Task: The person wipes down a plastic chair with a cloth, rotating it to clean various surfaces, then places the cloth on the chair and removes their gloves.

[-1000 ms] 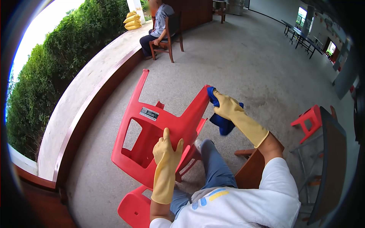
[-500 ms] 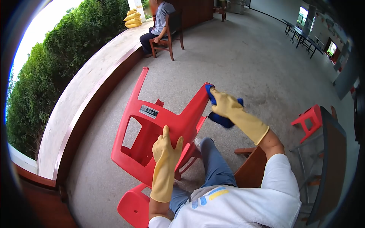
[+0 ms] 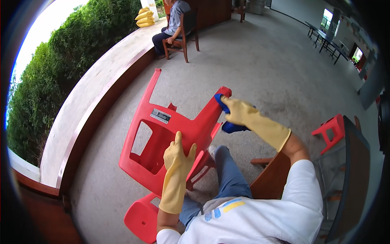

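A red plastic stool (image 3: 191, 130) is tilted in front of me, its legs pointing away and a label on its side panel. My left hand (image 3: 175, 156), in a yellow rubber glove, holds the stool beside the panel's opening; index finger and thumb show, while the other fingers are curled and partly hidden. On the right, my gloved right hand (image 3: 240, 114) grips a blue cloth (image 3: 233, 128) and presses it against the stool's right leg, just below the leg's end. Part of the cloth hangs under the hand.
Another red stool (image 3: 142, 217) stands by my left leg, and a third red stool (image 3: 331, 132) is at right. A wooden chair (image 3: 270, 177) is beside me, near a dark tabletop (image 3: 353, 171). Ahead, a person (image 3: 176, 20) sits by the low ledge (image 3: 99, 79).
My right hand and the cloth have shifted slightly down the stool's leg, uncovering its tip. My left hand keeps its hold on the stool.
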The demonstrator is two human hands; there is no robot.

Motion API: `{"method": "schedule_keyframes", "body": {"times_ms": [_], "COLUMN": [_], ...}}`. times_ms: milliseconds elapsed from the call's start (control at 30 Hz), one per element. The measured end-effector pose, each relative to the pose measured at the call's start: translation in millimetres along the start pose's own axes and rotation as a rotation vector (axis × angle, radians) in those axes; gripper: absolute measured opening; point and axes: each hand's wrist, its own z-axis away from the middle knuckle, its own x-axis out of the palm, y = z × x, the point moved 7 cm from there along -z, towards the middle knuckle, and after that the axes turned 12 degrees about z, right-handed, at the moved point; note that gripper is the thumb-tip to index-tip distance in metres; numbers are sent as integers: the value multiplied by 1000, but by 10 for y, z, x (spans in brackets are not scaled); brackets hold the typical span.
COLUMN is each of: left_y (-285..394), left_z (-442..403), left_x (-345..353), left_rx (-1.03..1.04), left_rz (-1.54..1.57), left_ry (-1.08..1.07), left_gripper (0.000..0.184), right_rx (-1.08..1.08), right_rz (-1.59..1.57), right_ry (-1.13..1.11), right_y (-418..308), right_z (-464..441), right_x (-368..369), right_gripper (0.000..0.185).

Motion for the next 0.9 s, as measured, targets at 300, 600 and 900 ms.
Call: {"method": "schedule_keyframes", "body": {"times_ms": [300, 600, 900], "left_y": [-6, 18, 52], "left_z": [-23, -22, -48], "left_x": [7, -27, -39], "left_rx": [-28, -53, -118], "left_rz": [-26, -32, 38], "left_ry": [-29, -51, -59], "left_gripper": [77, 75, 71], "right_rx": [-49, 33, -344], "right_rz": [-57, 7, -78], "right_ry": [-56, 118, -126], "right_y": [-244, 97, -1049], "right_z": [91, -132, 501], "right_x": [-151, -160, 339], "right_gripper": [80, 75, 86]}}
